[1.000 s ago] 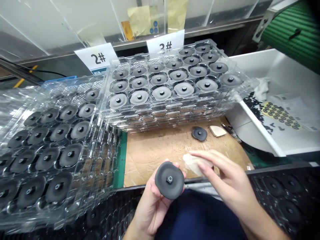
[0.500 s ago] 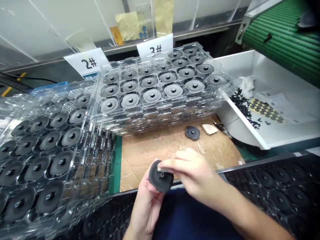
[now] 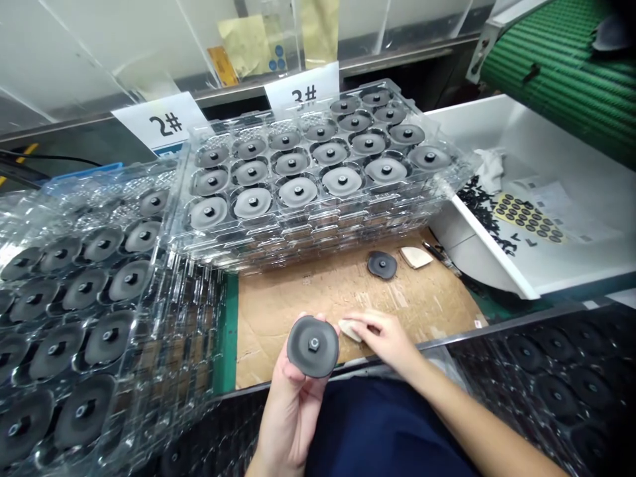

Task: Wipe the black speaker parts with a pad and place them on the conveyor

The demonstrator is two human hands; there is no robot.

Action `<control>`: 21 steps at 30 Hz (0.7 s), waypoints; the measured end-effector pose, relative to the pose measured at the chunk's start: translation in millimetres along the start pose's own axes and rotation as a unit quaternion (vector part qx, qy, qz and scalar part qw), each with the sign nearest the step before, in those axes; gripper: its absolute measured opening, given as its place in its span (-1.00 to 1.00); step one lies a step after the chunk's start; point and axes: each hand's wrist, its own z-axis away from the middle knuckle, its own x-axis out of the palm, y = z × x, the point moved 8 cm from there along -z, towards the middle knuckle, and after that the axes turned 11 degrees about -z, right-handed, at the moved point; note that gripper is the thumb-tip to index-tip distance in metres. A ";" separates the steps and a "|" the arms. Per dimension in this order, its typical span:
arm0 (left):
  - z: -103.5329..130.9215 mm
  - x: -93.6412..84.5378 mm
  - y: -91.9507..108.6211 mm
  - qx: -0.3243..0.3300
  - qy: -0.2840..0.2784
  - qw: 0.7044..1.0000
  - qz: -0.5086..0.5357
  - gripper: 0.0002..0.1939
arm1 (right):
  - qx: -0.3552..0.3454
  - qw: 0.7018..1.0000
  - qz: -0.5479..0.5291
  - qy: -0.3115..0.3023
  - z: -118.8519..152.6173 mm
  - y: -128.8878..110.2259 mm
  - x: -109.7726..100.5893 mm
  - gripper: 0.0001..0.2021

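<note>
My left hand [image 3: 293,391] is closed around the edge of a round black rubber-like disc [image 3: 313,361], with the small metal-tipped stub at its centre facing up. To its right, my right hand [image 3: 385,338] pinches a cream-coloured folded pad [image 3: 350,329] between thumb and fingers. The pad is just off the disc's right edge, above the front of a cardboard sheet [image 3: 278,298]. A second black disc [image 3: 382,265] lies farther back on the cardboard, beside another cream pad [image 3: 416,257].
Stacked clear plastic trays [image 3: 308,212] holding similar discs stand at the back, with more trays [image 3: 139,331] at the left. A white bin [image 3: 591,265] at the right contains small black pieces and a yellow sticker sheet [image 3: 529,217]. Above it runs a green conveyor belt [image 3: 556,73].
My right hand has drawn the pad off the disc and moved right. The disc in my left hand now shows its whole face. The view has shifted slightly.
</note>
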 end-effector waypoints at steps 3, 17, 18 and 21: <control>-1.9 2.9 -1.0 0.000 0.005 1.000 -0.006 -0.40 | 0.016 1.000 0.005 0.008 6.5 1.3 -1.3 -0.81; -3.8 7.3 4.6 0.041 -0.011 0.999 -0.011 -0.41 | -0.168 0.980 0.041 -0.094 -5.6 -147.4 40.6 -0.79; -3.1 10.3 4.9 0.038 -0.020 0.999 -0.014 -0.39 | -0.193 0.978 0.054 -0.060 -7.0 -151.5 36.4 -0.78; 0.4 14.4 8.3 0.025 -0.030 0.999 -0.011 -0.41 | -0.253 0.965 0.036 -0.067 1.1 -161.8 32.6 -0.77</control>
